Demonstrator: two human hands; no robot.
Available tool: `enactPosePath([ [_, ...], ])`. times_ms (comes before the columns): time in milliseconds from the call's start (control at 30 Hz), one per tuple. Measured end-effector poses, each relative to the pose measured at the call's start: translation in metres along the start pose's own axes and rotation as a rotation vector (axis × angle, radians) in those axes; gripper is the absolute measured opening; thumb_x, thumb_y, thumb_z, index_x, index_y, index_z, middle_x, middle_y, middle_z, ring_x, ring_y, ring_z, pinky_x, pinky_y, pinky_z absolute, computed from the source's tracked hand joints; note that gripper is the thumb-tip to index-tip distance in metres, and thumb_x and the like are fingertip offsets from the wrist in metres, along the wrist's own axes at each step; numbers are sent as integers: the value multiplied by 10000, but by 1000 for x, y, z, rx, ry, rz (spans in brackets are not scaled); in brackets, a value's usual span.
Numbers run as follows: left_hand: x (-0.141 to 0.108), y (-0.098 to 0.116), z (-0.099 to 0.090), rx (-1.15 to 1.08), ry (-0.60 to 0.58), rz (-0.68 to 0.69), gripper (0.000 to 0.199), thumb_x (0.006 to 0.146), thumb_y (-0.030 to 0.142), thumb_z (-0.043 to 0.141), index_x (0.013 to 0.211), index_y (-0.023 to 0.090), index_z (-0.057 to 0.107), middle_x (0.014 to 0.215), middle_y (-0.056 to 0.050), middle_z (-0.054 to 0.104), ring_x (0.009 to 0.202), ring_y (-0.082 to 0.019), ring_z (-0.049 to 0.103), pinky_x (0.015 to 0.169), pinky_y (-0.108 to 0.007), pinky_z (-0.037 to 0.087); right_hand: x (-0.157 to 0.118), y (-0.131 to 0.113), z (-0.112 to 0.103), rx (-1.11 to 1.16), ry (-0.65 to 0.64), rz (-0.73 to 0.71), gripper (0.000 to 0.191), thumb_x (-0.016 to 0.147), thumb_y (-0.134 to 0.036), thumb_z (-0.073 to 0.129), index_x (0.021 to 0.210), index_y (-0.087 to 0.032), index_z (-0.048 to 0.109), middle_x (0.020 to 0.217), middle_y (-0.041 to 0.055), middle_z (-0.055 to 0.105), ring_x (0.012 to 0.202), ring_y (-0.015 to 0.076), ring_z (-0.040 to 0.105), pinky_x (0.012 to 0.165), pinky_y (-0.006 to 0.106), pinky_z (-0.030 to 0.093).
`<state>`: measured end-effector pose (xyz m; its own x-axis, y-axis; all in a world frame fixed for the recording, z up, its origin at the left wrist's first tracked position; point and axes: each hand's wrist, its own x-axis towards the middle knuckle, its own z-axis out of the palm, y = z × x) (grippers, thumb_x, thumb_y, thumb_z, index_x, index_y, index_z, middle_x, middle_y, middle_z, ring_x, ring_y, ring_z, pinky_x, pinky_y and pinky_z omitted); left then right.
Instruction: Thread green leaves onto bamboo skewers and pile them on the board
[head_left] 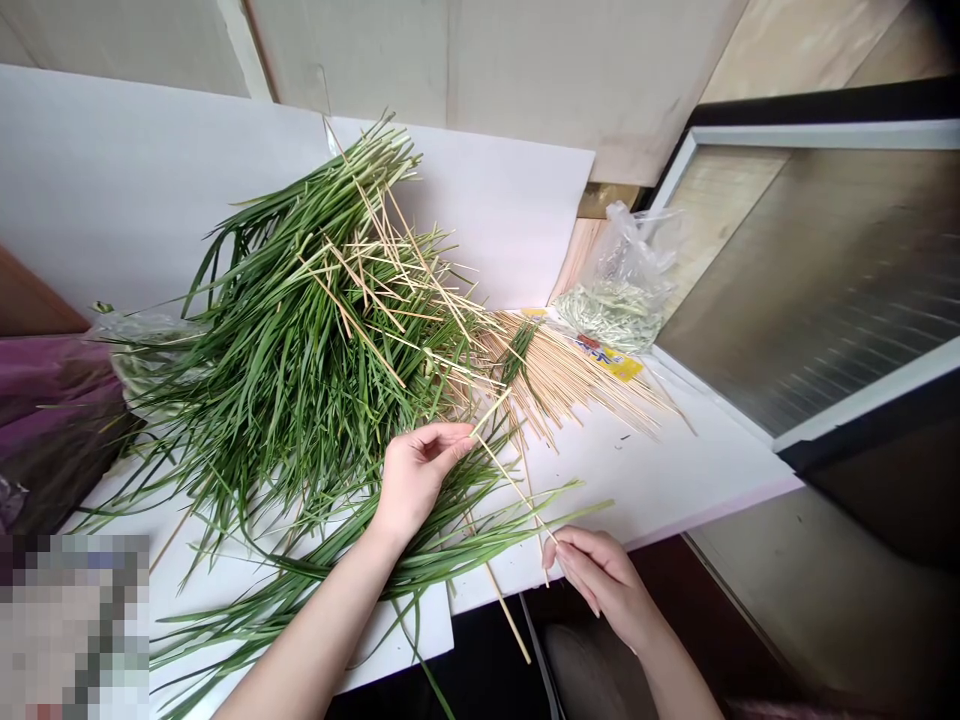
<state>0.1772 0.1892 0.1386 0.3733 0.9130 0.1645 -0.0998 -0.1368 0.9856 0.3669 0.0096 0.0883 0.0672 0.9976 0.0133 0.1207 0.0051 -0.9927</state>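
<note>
Hands: left hand [416,480] half-curled by long green leaf blades [300,330], hold unclear; right hand [600,585] pinching a bamboo skewer [511,482]; more skewers [562,375] fanned on the white counter [675,475].

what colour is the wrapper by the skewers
The wrapper is yellow with red print, in the head view.

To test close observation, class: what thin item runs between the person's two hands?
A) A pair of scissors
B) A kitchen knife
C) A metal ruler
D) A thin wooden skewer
D: a thin wooden skewer runs straight from the left hand to the fingertips of the right hand.
</note>
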Motion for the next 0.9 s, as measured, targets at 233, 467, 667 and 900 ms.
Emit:
enactPosePath([
  [233,0,1,1,1,-3,7,284,719,397,850,888,172,814,949,-83,800,859,-216,737,833,-320,581,0,-1,0,-1,1,11,488,1033,-562,485,837,-157,676,449,-100,309,372,98,270,441,250,187],
  [467,-1,4,1,32,-1,29,275,723,403,839,865,169,813,918,-82,800,830,-217,730,809,-323,577,-1,-1,1,13,14,39,478,1025,-561,492,829,-163,668,441,-102,291,374,99,255,442,251,190],
  [667,-2,5,2,113,11,116,185,765,347,799,847,182,814,884,-71,791,802,-205,712,767,-309,557,-1,0,0,11,7,24,478,1033,-552,491,834,-159,673,442,-102,299,376,98,260,446,251,192],
  [900,-4,6,3,212,35,188,140,787,318,768,824,188,805,859,-62,775,817,-206,699,783,-320,537,-1,2,0,16,4,9,456,1047,-516,485,838,-156,672,447,-102,307,375,91,260,441,249,183],
])
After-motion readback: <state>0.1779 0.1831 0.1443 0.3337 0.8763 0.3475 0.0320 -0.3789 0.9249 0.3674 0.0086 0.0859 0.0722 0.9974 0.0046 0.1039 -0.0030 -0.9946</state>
